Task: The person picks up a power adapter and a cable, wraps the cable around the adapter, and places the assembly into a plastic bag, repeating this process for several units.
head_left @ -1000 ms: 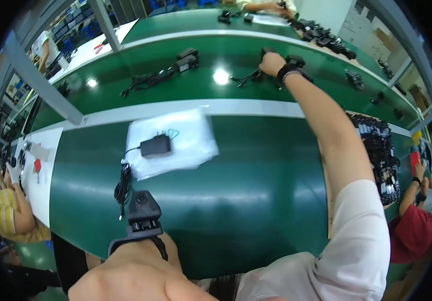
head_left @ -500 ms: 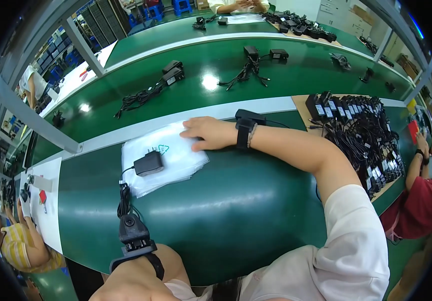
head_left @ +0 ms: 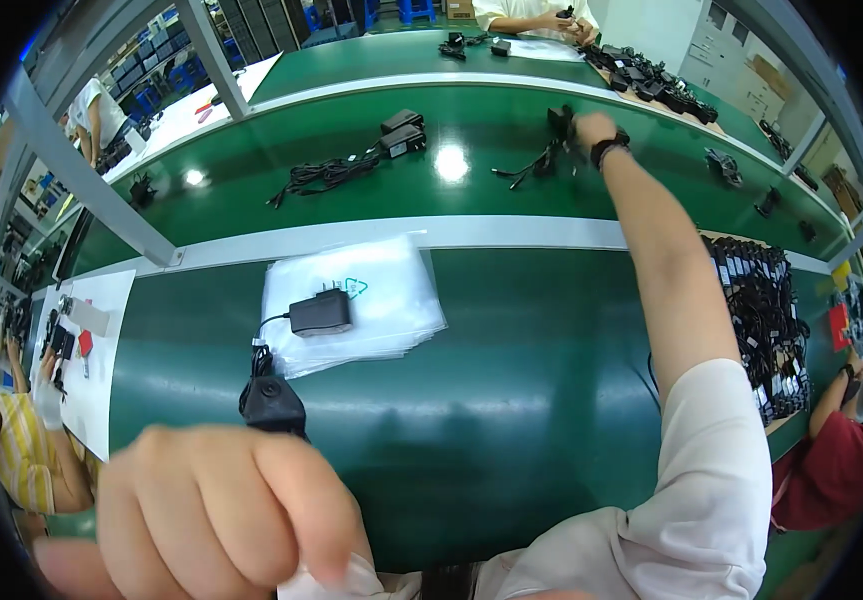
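Observation:
Large at the lower left, my left hand (head_left: 213,505) is raised close to the view, its fingers curled in. Whatever lies inside them, if anything, is hidden. Just behind it shows the black camera-like device (head_left: 271,403) worn on my left wrist. My right arm stretches far forward; my right hand (head_left: 592,130) is blurred, fingers hidden, at a black power adapter (head_left: 558,122) with cords on the far green surface. Near my left hand, another black power adapter (head_left: 320,313), prongs up, rests on a stack of clear plastic bags (head_left: 396,290); its cord runs toward the wrist device.
Rows of black adapters with cords (head_left: 763,335) fill a board at the right. Two more adapters (head_left: 398,143) lie on the far surface. A pale rail (head_left: 521,233) divides the benches, and a metal post (head_left: 101,180) rises at left. Other people sit at both sides and beyond.
My right hand has left the plastic bags and reached forward over the rail to the far adapters. My left hand has come up into view as the view shifted.

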### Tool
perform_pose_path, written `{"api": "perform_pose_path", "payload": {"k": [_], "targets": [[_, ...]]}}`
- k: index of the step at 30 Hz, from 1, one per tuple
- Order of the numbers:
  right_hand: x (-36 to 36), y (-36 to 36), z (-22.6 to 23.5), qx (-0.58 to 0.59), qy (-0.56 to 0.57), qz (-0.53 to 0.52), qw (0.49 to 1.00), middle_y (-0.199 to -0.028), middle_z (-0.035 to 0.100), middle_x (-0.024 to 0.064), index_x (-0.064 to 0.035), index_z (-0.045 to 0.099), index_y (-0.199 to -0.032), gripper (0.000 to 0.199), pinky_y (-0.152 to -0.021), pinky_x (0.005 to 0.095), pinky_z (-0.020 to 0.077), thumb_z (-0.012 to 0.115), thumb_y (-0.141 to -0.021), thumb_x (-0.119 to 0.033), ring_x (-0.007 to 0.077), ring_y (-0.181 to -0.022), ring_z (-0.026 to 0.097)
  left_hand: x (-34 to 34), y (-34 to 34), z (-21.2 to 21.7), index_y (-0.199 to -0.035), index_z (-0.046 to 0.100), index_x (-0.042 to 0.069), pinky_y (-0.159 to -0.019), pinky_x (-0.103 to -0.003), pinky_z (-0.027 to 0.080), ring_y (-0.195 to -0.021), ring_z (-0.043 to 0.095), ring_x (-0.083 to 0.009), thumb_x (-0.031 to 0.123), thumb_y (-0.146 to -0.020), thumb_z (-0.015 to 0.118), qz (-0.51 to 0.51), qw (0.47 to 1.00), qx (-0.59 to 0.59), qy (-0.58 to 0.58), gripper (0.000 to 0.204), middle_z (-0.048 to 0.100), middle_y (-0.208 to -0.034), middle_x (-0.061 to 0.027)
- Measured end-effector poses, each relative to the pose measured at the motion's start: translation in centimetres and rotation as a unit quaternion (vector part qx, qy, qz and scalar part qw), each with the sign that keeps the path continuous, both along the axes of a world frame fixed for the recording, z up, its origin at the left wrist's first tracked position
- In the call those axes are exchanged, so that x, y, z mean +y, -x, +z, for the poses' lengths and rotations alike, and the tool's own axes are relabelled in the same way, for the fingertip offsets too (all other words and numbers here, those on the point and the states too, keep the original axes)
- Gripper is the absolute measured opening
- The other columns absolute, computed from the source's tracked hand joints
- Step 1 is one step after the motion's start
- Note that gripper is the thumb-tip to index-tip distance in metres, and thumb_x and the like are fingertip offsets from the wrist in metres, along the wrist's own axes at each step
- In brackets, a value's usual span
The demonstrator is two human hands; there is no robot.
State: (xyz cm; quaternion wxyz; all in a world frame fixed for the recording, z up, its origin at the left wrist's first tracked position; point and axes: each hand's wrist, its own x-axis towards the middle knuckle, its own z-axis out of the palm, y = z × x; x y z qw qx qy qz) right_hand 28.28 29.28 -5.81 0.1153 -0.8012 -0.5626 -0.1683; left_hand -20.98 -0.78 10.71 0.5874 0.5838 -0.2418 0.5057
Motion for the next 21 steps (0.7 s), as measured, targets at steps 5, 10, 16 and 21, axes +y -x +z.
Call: {"api": "perform_pose_path", "payload": {"k": [5,10,16,21], "targets": [[-2.6,6.7,10.1,0.7,-0.228,0.201,0.647,-0.077,0.055,0.0034,-0.0036,0.055,-0.089,0.014,-0.057,0.0286,0.0421,0.055,-0.085,-0.017,0.0135,-0.067,0.051,2.4,-0.5,-2.0,-0.052,0.041,0.013,-0.067,-0.03,0.034,-0.038,0.027,-0.0104,0.032,-0.095,0.033,0.092,0.975,0.022,0.203,0.048,0.033,-0.04,0.0018],[-8.6,9.6,16.6,0.605,-0.131,0.253,0.744,-0.081,0.055,0.0019,-0.005,0.053,-0.091,0.013,-0.05,0.0227,0.0412,0.054,-0.086,-0.017,0.0103,-0.062,0.05,5.3,-4.7,-5.8,-0.081,0.056,0.007,-0.071,-0.034,0.041,-0.067,0.049,-0.0176,0.032,-0.092,0.043,-0.041,0.892,0.069,0.444,0.03,0.052,-0.066,-0.0041],[-16.0,13.8,20.8,0.676,-0.074,0.313,0.663,-0.073,0.055,0.0055,-0.0023,0.051,-0.099,0.022,-0.04,0.017,0.0325,0.047,-0.091,-0.022,0.0055,-0.05,0.04,7.1,-8.1,-10.6,-0.121,0.038,0.003,-0.082,-0.038,0.041,-0.086,0.051,-0.0217,0.041,-0.084,0.055,0.027,0.777,0.186,0.601,0.055,0.051,-0.101,-0.0108],[-27.4,22.1,20.8,0.503,0.016,0.421,0.755,-0.073,0.052,0.0005,-0.0039,0.053,-0.105,0.033,-0.04,0.0161,0.0305,0.054,-0.085,-0.03,0.0033,-0.05,0.042,6.4,-7.8,-9.4,-0.138,-0.007,0.002,-0.097,-0.048,0.034,-0.108,0.047,-0.0343,0.057,-0.077,0.056,-0.115,0.784,0.118,0.599,0.104,0.032,-0.124,-0.0265]]}}
